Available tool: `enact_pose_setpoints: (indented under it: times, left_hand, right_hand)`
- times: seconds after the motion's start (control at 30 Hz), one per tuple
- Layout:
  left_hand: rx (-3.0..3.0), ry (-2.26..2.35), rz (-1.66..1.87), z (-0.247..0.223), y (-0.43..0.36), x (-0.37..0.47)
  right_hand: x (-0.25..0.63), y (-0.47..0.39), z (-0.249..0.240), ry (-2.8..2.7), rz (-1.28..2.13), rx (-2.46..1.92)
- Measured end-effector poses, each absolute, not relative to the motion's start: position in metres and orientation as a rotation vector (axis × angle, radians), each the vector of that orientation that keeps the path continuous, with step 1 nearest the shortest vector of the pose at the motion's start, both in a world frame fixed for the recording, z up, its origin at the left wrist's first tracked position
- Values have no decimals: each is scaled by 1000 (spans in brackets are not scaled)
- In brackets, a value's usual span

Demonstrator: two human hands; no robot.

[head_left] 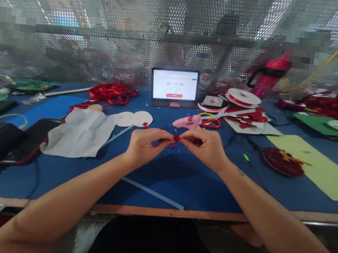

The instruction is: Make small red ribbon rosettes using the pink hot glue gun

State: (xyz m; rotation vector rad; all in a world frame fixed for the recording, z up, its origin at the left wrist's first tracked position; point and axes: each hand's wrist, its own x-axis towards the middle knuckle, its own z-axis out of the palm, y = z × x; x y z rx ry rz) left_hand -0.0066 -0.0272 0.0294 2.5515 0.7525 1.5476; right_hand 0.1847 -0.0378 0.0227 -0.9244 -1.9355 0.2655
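Observation:
Over the middle of the blue tabletop, my left hand and my right hand meet with their fingertips around a small piece of red ribbon. Each hand pinches one side of it between thumb and index finger. Small red ribbon scraps lie just behind my left hand, near white felt circles. A pink glue gun rests behind my right hand, beside scissors with red and yellow handles.
A tablet showing a timer stands at the back. Ribbon spools and red scraps sit right of it. White cloth and a phone lie left. A clear glue stick lies near the front edge; yellow felt is at right.

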Motion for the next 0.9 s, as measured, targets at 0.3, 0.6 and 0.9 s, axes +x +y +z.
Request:
enact_pose_setpoints:
  times: [0.3, 0.6, 0.9]
  left_hand:
    - [2543, 743, 1530, 29, -26, -7]
    - [2638, 716, 1567, 30, -27, -6]
    - [2693, 761, 1567, 29, -29, -6]
  right_hand:
    - [185, -38, 23, -1949, 274, -937]
    - [183, -40, 24, -2028, 25, -933]
    - [182, -40, 20, -2077, -118, -913]
